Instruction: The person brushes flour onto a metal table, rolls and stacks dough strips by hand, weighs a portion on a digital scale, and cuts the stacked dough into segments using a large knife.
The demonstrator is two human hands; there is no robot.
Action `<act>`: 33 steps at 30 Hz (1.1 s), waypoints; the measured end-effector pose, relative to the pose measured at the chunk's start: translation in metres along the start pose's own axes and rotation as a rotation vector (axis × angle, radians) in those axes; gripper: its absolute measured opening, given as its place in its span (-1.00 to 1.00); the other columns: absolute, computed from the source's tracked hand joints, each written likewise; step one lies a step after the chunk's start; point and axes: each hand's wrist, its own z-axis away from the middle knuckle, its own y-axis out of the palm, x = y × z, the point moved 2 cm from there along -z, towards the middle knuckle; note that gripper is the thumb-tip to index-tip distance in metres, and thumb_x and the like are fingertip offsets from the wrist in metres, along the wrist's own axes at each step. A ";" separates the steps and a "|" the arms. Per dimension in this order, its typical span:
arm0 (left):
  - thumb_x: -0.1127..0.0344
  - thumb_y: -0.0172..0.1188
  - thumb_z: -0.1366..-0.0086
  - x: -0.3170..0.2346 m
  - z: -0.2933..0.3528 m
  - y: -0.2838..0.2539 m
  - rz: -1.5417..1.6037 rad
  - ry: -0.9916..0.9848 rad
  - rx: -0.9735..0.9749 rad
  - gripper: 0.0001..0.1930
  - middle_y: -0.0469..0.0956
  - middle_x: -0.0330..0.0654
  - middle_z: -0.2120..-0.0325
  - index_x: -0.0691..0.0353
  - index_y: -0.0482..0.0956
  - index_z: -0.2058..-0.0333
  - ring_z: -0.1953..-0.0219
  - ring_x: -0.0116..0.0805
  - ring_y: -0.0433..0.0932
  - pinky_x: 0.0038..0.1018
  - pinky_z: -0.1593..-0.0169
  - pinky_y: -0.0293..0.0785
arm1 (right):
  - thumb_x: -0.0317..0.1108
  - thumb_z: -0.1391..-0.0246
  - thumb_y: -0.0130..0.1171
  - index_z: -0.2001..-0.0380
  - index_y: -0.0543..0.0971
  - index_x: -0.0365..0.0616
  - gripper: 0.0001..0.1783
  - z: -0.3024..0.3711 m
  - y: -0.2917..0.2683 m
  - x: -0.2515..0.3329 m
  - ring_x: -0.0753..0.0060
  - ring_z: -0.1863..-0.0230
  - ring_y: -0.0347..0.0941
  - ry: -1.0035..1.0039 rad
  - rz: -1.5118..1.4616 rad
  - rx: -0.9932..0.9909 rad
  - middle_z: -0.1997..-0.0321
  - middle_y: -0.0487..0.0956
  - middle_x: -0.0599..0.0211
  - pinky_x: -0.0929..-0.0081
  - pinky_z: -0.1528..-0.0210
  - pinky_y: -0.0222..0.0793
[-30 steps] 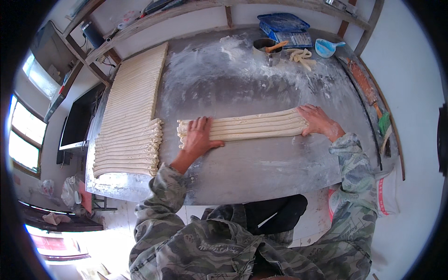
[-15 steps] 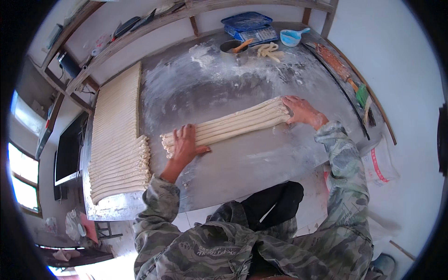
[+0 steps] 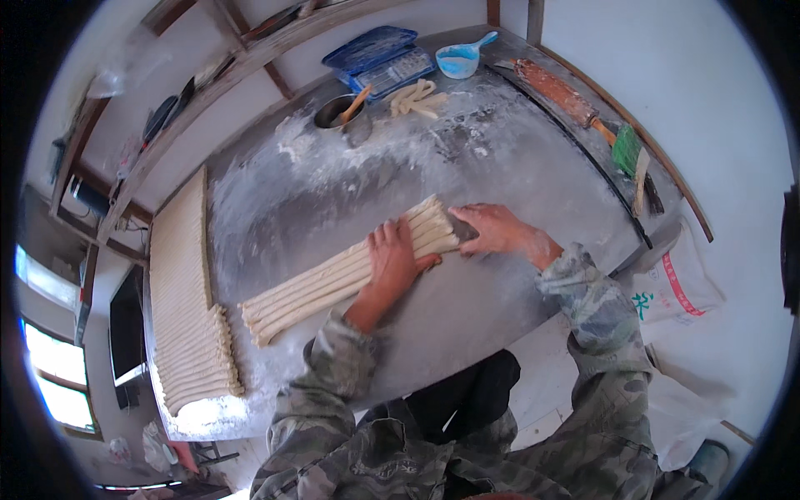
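One grey worktable (image 3: 492, 308), dusted with flour, bears everything told here. One long block of dough strips (image 3: 179, 283), too many to count surely, lies along its left side. One smaller bundle of dough strips (image 3: 312, 300), roughly five showing on top, lies slantwise at the table's middle, apart from the block. One reddish-brown roller (image 3: 554, 87) with a wooden handle lies near the right edge. One blue scale (image 3: 387, 71) stands at the back. Two bare hands are at the bundle: the left hand (image 3: 392, 258) presses over its top, fingers bent across the strips; the right hand (image 3: 492, 227) curves at its right end, thumb and fingers parted, though whether it touches I cannot tell. One metal pot (image 3: 358, 132), one blue dipper (image 3: 457, 62) and several loose dough pieces (image 3: 412, 98) are near the scale.
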 end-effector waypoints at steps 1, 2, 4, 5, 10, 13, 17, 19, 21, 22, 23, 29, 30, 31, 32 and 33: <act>-0.31 0.44 0.09 0.000 0.001 0.000 -0.031 -0.028 0.002 0.13 0.35 0.08 -0.08 0.40 0.25 -0.28 -0.13 0.08 0.33 -0.01 -0.24 0.19 | -0.04 0.07 0.30 -0.29 0.38 -0.22 -0.14 0.001 -0.003 -0.005 -0.06 -0.16 0.47 -0.006 -0.048 0.001 -0.19 0.52 -0.06 0.15 -0.19 0.41; -0.33 0.43 0.09 0.003 0.004 -0.004 -0.058 -0.006 -0.016 0.14 0.35 0.10 -0.07 0.40 0.24 -0.29 -0.12 0.09 0.33 0.01 -0.24 0.18 | -0.07 0.04 0.30 -0.26 0.39 -0.24 -0.19 0.000 -0.009 -0.010 -0.05 -0.17 0.46 0.004 -0.061 -0.003 -0.20 0.51 -0.05 0.15 -0.20 0.41; -0.33 0.43 0.09 0.002 0.002 -0.004 -0.047 -0.009 0.006 0.14 0.34 0.13 -0.11 0.41 0.25 -0.29 -0.15 0.11 0.32 0.03 -0.24 0.17 | -0.14 -0.02 0.29 -0.22 0.42 -0.27 -0.28 0.005 -0.021 -0.026 -0.04 -0.20 0.44 0.042 -0.082 -0.010 -0.22 0.50 -0.02 0.16 -0.20 0.40; -0.32 0.43 0.08 -0.001 0.002 -0.005 -0.056 -0.021 0.037 0.13 0.33 0.13 -0.13 0.41 0.25 -0.29 -0.16 0.11 0.31 0.03 -0.25 0.17 | -0.16 -0.02 0.30 -0.20 0.44 -0.26 -0.31 0.006 -0.028 -0.038 -0.03 -0.20 0.44 0.087 -0.057 -0.021 -0.22 0.49 0.00 0.16 -0.20 0.40; -0.28 0.40 -0.01 -0.006 -0.018 -0.015 0.111 -0.083 0.140 0.05 0.29 0.17 -0.22 0.42 0.27 -0.27 -0.27 0.11 0.24 0.04 -0.31 0.10 | -0.26 -0.05 0.30 -0.13 0.46 -0.29 -0.40 0.006 -0.059 -0.098 -0.03 -0.20 0.44 0.287 0.074 -0.181 -0.15 0.52 0.01 0.15 -0.15 0.43; -0.19 0.39 -0.10 -0.003 -0.047 -0.023 0.176 -0.160 0.102 -0.05 0.28 0.18 -0.25 0.39 0.28 -0.27 -0.30 0.14 0.24 0.05 -0.30 0.14 | -0.29 -0.07 0.28 -0.12 0.46 -0.28 -0.44 -0.003 -0.065 -0.129 -0.10 -0.23 0.39 0.347 0.185 -0.305 -0.20 0.48 -0.01 0.10 -0.17 0.41; -0.01 0.38 -0.18 0.015 -0.127 -0.027 0.322 -0.190 -0.014 -0.17 0.27 0.20 -0.28 0.37 0.28 -0.28 -0.26 0.24 0.30 -0.03 -0.25 0.32 | -0.30 -0.14 0.19 -0.14 0.45 -0.26 -0.49 -0.015 -0.055 -0.155 -0.16 -0.31 0.29 0.391 0.246 -0.345 -0.28 0.41 -0.03 0.00 -0.27 0.29; 0.04 0.36 -0.21 0.028 -0.175 -0.024 0.351 -0.218 -0.030 -0.23 0.30 0.21 -0.26 0.37 0.31 -0.27 -0.24 0.26 0.34 -0.05 -0.24 0.37 | -0.28 -0.20 0.12 -0.17 0.44 -0.25 -0.50 -0.021 -0.052 -0.156 -0.15 -0.37 0.23 0.434 0.275 -0.333 -0.33 0.37 -0.04 -0.05 -0.34 0.20; 0.04 0.35 -0.22 0.049 -0.211 -0.011 0.336 -0.268 0.007 -0.25 0.30 0.18 -0.26 0.36 0.32 -0.26 -0.23 0.23 0.35 -0.07 -0.22 0.39 | -0.25 -0.25 0.04 -0.20 0.43 -0.24 -0.50 -0.025 -0.046 -0.147 -0.13 -0.42 0.18 0.492 0.317 -0.302 -0.37 0.33 -0.04 -0.10 -0.39 0.11; 0.04 0.34 -0.22 0.060 -0.227 -0.004 0.329 -0.291 0.028 -0.26 0.30 0.16 -0.26 0.36 0.32 -0.26 -0.22 0.21 0.36 -0.08 -0.21 0.40 | -0.23 -0.27 0.01 -0.22 0.42 -0.24 -0.49 -0.027 -0.045 -0.146 -0.13 -0.43 0.15 0.502 0.298 -0.274 -0.39 0.31 -0.04 -0.10 -0.39 0.09; 0.04 0.34 -0.22 0.069 -0.240 0.005 0.345 -0.324 0.038 -0.25 0.31 0.15 -0.25 0.33 0.32 -0.26 -0.23 0.19 0.35 -0.07 -0.21 0.40 | -0.22 -0.28 -0.02 -0.24 0.41 -0.23 -0.48 -0.027 -0.048 -0.147 -0.12 -0.45 0.13 0.514 0.283 -0.244 -0.41 0.29 -0.03 -0.11 -0.40 0.07; 0.04 0.35 -0.19 0.121 -0.285 0.041 0.242 -0.473 0.031 -0.27 0.33 0.08 -0.26 0.30 0.36 -0.24 -0.29 0.11 0.29 -0.03 -0.28 0.30 | -0.21 -0.31 -0.05 -0.27 0.38 -0.23 -0.47 -0.030 -0.048 -0.157 -0.11 -0.47 0.10 0.511 0.297 -0.218 -0.45 0.26 -0.02 -0.11 -0.40 0.07; 0.04 0.35 -0.19 0.124 -0.287 0.041 0.225 -0.477 0.027 -0.27 0.33 0.07 -0.26 0.30 0.37 -0.24 -0.30 0.11 0.29 -0.02 -0.28 0.29 | -0.20 -0.31 -0.05 -0.27 0.38 -0.23 -0.47 -0.030 -0.047 -0.157 -0.11 -0.48 0.10 0.502 0.293 -0.216 -0.45 0.26 -0.03 -0.11 -0.40 0.07; 0.04 0.36 -0.18 0.131 -0.289 0.046 0.158 -0.464 0.002 -0.28 0.34 0.04 -0.26 0.30 0.38 -0.22 -0.28 0.10 0.31 -0.01 -0.26 0.30 | -0.21 -0.31 -0.04 -0.27 0.38 -0.23 -0.47 -0.028 -0.047 -0.156 -0.12 -0.48 0.09 0.497 0.292 -0.214 -0.45 0.25 -0.04 -0.11 -0.40 0.07; 0.03 0.36 -0.18 0.135 -0.296 0.044 0.166 -0.479 0.004 -0.28 0.34 0.05 -0.26 0.30 0.38 -0.22 -0.28 0.10 0.31 -0.01 -0.26 0.30 | -0.22 -0.31 -0.04 -0.27 0.38 -0.23 -0.47 -0.028 -0.048 -0.157 -0.13 -0.48 0.08 0.487 0.293 -0.220 -0.46 0.24 -0.05 -0.11 -0.40 0.06; 0.03 0.36 -0.18 0.140 -0.304 0.042 0.174 -0.494 0.007 -0.28 0.33 0.05 -0.26 0.30 0.38 -0.22 -0.28 0.10 0.32 -0.01 -0.26 0.31 | -0.22 -0.31 -0.03 -0.27 0.38 -0.23 -0.47 -0.029 -0.049 -0.158 -0.14 -0.49 0.08 0.478 0.293 -0.225 -0.46 0.23 -0.05 -0.11 -0.40 0.06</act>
